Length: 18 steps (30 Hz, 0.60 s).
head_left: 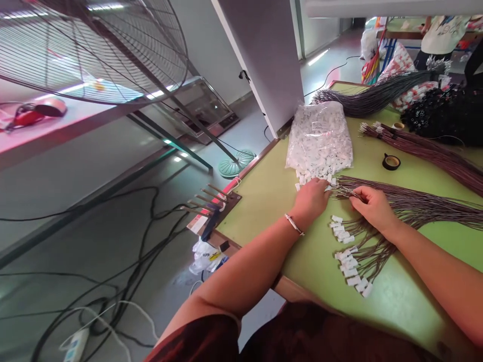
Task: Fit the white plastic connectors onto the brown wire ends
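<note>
My left hand (312, 198), with a bracelet on its wrist, is closed in a pinch at a small white plastic connector (328, 188). My fingers partly cover that connector. Just to its right my right hand (372, 207) pinches thin brown wires (349, 194); how many it grips I cannot make out. More loose brown wires (422, 198) run off to the right behind this hand. Nearer to me lie wires ending in white connectors (349, 264), in two rough groups. Loose white connectors (311, 175) spill from a clear plastic bag (320, 136) beyond my left hand.
A roll of black tape (391, 161) lies behind the wires. Bundles of brown wire (426, 148) and dark wire (377, 95) cover the far right. A pronged rack (215, 201) is fixed at the table's left edge. A large fan (94, 50) stands left; cables (139, 256) cross the floor.
</note>
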{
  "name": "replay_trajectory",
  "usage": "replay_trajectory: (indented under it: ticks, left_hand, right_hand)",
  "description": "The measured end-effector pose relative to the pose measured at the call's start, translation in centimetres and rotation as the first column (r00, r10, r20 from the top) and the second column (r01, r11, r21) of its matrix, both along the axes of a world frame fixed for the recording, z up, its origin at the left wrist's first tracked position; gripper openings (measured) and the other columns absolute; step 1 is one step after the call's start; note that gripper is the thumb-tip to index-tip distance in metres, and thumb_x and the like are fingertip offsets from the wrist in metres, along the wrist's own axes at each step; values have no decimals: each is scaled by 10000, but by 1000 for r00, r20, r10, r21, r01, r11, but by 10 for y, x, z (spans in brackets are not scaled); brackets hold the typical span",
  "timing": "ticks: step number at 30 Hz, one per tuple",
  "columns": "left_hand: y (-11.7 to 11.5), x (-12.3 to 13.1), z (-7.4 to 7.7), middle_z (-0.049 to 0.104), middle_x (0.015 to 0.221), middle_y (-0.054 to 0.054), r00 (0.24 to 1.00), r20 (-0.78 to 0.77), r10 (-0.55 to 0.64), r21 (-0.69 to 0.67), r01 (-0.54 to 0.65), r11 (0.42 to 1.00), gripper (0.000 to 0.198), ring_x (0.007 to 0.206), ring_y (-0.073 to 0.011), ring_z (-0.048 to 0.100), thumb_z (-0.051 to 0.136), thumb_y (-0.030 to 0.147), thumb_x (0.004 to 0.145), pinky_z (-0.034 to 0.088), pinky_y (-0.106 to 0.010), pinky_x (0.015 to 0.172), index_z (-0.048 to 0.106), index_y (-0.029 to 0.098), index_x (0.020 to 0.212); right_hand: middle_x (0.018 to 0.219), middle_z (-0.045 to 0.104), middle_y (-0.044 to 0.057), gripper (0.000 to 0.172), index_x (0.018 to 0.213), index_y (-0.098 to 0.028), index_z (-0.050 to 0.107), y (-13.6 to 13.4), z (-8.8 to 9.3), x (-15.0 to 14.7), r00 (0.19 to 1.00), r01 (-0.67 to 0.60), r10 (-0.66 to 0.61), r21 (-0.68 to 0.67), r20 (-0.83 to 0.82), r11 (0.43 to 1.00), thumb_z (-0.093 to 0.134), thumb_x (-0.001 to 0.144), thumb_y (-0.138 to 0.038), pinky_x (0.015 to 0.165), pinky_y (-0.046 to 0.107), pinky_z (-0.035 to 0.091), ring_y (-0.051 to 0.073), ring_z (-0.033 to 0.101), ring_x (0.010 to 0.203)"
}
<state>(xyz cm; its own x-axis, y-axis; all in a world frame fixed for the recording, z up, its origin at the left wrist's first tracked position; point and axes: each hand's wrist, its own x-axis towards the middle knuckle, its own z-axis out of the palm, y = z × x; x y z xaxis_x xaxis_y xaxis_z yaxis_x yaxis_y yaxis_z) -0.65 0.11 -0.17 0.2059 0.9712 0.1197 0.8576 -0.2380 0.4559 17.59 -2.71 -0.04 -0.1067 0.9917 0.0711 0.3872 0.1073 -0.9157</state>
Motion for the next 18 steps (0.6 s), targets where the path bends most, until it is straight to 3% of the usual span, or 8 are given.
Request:
replay_trajectory:
  ticks: [4, 9, 12, 14, 16, 18]
  left_hand:
    - [-7, -6, 0, 614, 937, -104, 999, -36, -8, 33, 9, 999, 246, 839, -226, 589, 496, 189, 821, 459, -308, 704, 698, 186, 962]
    - [-5, -17, 0, 600, 906, -89, 958, 281, -60, 95, 34, 995, 241, 850, -193, 580, 468, 199, 845, 472, -316, 797, 702, 171, 897]
    - [-9, -15, 4, 610, 844, -61, 797, 605, 1, -33, 23, 999, 182, 730, -148, 583, 522, 233, 822, 491, -289, 716, 675, 165, 895]
    - [-14, -9, 7, 620, 776, -44, 642, 761, 91, -219, 123, 968, 182, 612, -115, 564, 554, 280, 811, 486, -264, 618, 648, 152, 902]
    - [-20, -2, 9, 606, 708, -29, 528, 831, 176, -354, 258, 899, 201, 541, -93, 533, 578, 312, 800, 456, -234, 537, 625, 141, 894]
    - [-23, 4, 9, 561, 653, -5, 461, 856, 232, -409, 331, 851, 200, 497, -68, 481, 591, 320, 791, 394, -197, 471, 617, 139, 873]
  right_hand:
    - [544, 462, -39, 82, 634, -173, 542, -1, 1, -3, 997, 33, -35, 38, 63, 999, 536, 673, -244, 502, 230, 314, 94, 382, 522]
    - [542, 440, -41, 111, 620, -178, 518, -1, 1, -2, 998, 56, -57, 28, 32, 998, 550, 681, -266, 500, 231, 299, 94, 372, 525]
    - [544, 465, -36, 156, 640, -176, 534, -2, 1, 2, 999, 46, -46, 23, 4, 999, 572, 712, -309, 497, 234, 299, 97, 381, 518]
    - [559, 482, -29, 164, 659, -173, 556, -4, 2, 3, 999, 45, -45, 54, 1, 998, 578, 728, -320, 506, 236, 308, 101, 392, 528]
    - [562, 471, -30, 165, 658, -173, 556, -6, 4, 3, 999, 54, -54, 94, -1, 994, 581, 733, -318, 509, 235, 312, 99, 387, 531]
    - [555, 448, -35, 167, 641, -175, 537, -8, 5, 2, 998, 59, -60, 116, 6, 991, 581, 733, -307, 504, 231, 309, 95, 377, 527]
